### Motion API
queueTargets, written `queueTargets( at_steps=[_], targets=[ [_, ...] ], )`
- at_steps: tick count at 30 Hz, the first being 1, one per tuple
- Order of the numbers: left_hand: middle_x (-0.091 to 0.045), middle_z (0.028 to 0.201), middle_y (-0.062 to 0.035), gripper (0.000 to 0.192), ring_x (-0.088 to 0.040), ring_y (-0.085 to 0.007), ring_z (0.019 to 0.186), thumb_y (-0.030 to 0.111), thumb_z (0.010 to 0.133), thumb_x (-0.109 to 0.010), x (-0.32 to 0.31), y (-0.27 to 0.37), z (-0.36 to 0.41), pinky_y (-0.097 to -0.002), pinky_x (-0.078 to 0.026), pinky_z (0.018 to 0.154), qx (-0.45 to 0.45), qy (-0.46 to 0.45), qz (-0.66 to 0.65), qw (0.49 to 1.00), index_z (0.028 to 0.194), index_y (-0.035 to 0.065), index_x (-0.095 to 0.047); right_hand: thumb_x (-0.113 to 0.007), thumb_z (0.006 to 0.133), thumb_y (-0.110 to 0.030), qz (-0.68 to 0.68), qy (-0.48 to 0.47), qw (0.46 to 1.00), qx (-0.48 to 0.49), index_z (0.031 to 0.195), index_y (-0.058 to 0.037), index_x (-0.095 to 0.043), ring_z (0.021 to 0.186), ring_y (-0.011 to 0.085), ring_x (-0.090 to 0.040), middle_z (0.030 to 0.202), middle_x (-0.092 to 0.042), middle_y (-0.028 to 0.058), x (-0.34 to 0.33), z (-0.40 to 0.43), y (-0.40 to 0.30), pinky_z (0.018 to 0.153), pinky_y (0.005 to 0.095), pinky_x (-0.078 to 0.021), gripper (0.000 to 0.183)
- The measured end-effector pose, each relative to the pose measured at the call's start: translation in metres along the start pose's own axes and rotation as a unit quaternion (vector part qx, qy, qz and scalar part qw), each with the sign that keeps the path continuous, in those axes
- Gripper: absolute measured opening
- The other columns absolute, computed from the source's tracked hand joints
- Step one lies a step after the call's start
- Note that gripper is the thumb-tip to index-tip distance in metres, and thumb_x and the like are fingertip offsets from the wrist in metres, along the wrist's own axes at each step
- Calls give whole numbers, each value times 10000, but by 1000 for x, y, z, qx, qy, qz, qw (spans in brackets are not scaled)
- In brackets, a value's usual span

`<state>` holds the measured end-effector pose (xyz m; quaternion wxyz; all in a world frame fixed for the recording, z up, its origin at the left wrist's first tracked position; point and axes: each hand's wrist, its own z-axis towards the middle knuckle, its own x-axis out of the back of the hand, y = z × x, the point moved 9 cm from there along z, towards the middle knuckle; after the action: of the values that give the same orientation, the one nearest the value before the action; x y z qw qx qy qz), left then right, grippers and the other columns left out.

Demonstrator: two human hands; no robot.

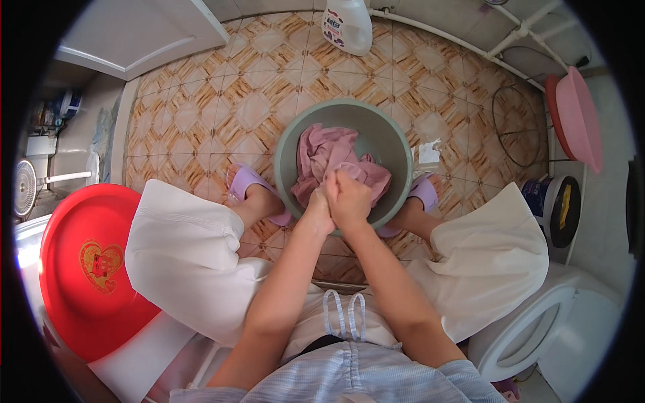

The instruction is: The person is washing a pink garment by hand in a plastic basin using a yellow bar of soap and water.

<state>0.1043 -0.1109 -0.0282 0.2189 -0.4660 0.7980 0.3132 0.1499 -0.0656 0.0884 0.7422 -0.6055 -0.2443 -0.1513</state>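
Note:
A crumpled pink cloth [325, 146] lies in a round grey-green plastic basin [287, 131] on the floor between my feet. My right hand [351, 197] is closed like a fist over the cloth, with a fold of it coming out above the knuckles. Pressed against it, my left hand [320, 207] also grips the cloth. Its fingers are mostly hidden by the right hand. Both hands are above the near half of the basin.
A white detergent bottle [347, 30] stands beyond the basin. On the left leans a red basin [75, 262]; on the right are a toilet [534, 327], a black-lidded bucket [562, 211] and a pink basin [579, 121]. A torn white wrapper [429, 152] lies on the tiles.

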Motion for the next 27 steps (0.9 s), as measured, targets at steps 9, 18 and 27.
queueTargets(
  at_steps=[9,18,27],
  targets=[
    [-570,1064,-57,410,-545,-146,974,190,851,-631,-89,101,-64,-269,-434,837,-257,-91,241,932,1183,-12,-502,-542,871,-430,328,-248,825,-387,803,-56,-620,721,115,-516,821,-588,-28,22,30,86,640,244,-404,388],
    [-560,1166,-93,422,-531,-183,1098,19,841,-583,-105,123,-88,-315,-397,957,-301,-165,196,919,1240,-23,-452,-665,778,-49,505,-250,799,-211,874,-76,-533,699,39,-484,804,-530,-53,72,63,6,585,170,-388,165],
    [-584,1083,-79,430,-558,-168,1015,111,834,-635,-110,126,-92,-295,-429,898,-314,-155,218,911,1217,-13,-483,-598,844,-61,355,-160,908,-151,862,-42,-565,692,32,-473,752,-546,-42,85,69,13,583,183,-393,42]
  ],
)
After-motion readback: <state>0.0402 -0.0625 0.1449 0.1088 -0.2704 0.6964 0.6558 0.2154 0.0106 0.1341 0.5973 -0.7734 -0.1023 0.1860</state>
